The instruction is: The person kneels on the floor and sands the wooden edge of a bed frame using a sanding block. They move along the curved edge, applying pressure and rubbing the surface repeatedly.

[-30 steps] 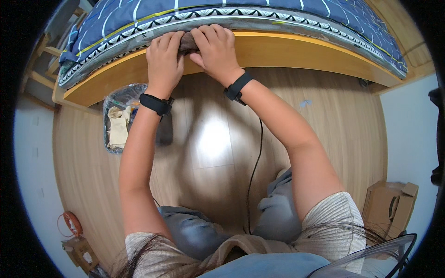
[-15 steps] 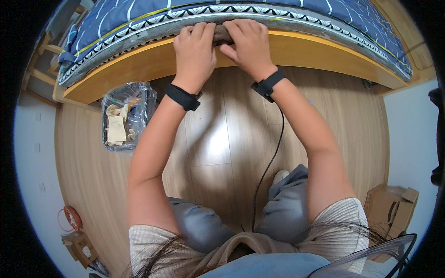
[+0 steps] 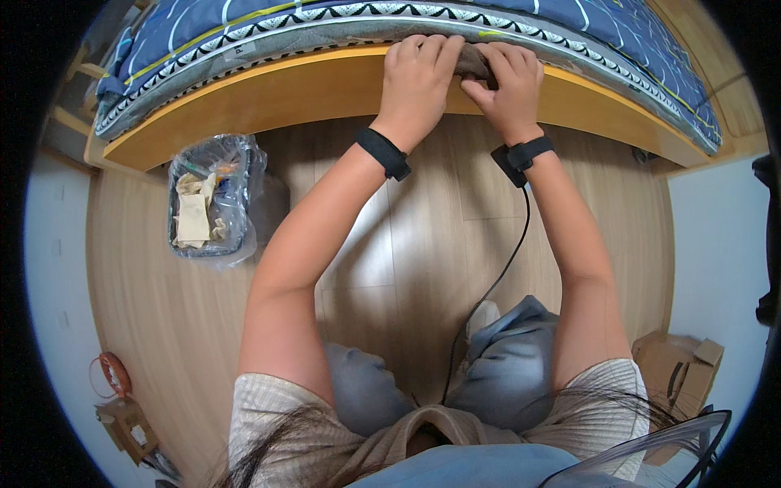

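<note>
A dark brown cloth (image 3: 473, 63) is bunched on the top edge of the yellow-orange wooden bed rail (image 3: 325, 88). My left hand (image 3: 416, 88) is closed over that edge, its fingers curled against the left end of the cloth. On the other side my right hand (image 3: 511, 88) grips the cloth, thumb below and fingers above. Much of the cloth is hidden beneath my fingers. Directly behind my fingertips runs the grey side of the mattress (image 3: 317, 37). Each wrist wears a black strap.
A lined bin (image 3: 172, 213) holding cream-coloured scraps stands on the wooden floor at the left. From my right wrist strap a black cable (image 3: 506, 268) hangs to my lap. Cardboard boxes (image 3: 691, 376) lie at the lower right. Blue patterned bedding (image 3: 236, 12) covers the mattress.
Both hands have moved to the right along the bed rail, taking the brown cloth with them. The view has shifted slightly.
</note>
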{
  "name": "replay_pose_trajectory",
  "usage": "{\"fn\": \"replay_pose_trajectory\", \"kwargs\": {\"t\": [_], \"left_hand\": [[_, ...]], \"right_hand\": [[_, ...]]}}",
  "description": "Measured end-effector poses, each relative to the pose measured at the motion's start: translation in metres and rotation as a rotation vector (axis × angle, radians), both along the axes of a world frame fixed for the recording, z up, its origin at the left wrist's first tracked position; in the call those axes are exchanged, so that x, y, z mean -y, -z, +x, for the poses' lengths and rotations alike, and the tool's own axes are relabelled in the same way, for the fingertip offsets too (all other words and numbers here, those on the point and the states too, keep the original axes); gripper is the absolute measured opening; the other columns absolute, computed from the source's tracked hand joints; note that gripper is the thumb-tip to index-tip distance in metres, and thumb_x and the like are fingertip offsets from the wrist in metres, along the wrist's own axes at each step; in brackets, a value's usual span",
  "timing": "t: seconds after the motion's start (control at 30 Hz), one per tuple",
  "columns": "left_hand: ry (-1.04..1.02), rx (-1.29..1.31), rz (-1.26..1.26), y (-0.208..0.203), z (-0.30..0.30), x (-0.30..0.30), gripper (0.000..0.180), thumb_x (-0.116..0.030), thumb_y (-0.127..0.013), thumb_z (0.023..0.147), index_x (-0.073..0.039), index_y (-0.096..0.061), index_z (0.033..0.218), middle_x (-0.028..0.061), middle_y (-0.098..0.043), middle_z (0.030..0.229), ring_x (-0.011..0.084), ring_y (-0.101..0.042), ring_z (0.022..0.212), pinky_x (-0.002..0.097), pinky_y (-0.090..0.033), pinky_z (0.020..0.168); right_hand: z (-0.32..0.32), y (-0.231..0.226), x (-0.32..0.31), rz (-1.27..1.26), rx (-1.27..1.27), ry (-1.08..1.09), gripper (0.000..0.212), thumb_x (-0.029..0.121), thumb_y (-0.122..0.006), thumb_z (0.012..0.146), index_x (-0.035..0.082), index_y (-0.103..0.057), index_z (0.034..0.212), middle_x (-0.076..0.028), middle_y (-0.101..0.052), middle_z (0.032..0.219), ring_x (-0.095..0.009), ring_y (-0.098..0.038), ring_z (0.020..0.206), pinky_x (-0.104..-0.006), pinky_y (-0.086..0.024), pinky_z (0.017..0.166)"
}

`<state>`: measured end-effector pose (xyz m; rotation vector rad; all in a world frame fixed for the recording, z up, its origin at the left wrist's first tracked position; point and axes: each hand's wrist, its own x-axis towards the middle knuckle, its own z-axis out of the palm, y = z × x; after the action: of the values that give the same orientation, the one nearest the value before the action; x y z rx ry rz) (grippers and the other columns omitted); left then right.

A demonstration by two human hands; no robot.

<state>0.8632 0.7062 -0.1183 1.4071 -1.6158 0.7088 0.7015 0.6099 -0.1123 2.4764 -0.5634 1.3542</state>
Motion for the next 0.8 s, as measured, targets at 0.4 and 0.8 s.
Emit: {"fn": "replay_pose_trajectory", "kwargs": {"t": [0.4, 0.8], "left_hand": [[0.035, 0.23, -0.063, 0.037, 0.024, -0.002, 0.037, -0.017, -0.064, 0.088, -0.026, -0.068, 0.124, -0.0072, -0.06, 0.141, 0.017, -0.052, 0.129, 0.0387, -0.037, 0.108], [0.129, 0.384, 0.034, 0.121, 0.04, 0.006, 0.044, -0.015, -0.062, 0.092, -0.033, -0.061, 0.132, -0.0094, -0.052, 0.15, 0.0154, -0.042, 0.137, 0.0347, -0.036, 0.112]], "right_hand": [[-0.004, 0.031, 0.009, -0.164, -0.056, -0.022, 0.065, 0.021, -0.081, 0.074, 0.04, -0.067, 0.134, 0.009, -0.059, 0.128, -0.02, -0.051, 0.115, -0.0393, -0.038, 0.098], [-0.011, 0.114, 0.027, -0.142, -0.082, -0.165, 0.058, 0.017, -0.073, 0.083, 0.045, -0.066, 0.134, 0.004, -0.055, 0.114, -0.018, -0.058, 0.104, -0.0348, -0.048, 0.087]]}}
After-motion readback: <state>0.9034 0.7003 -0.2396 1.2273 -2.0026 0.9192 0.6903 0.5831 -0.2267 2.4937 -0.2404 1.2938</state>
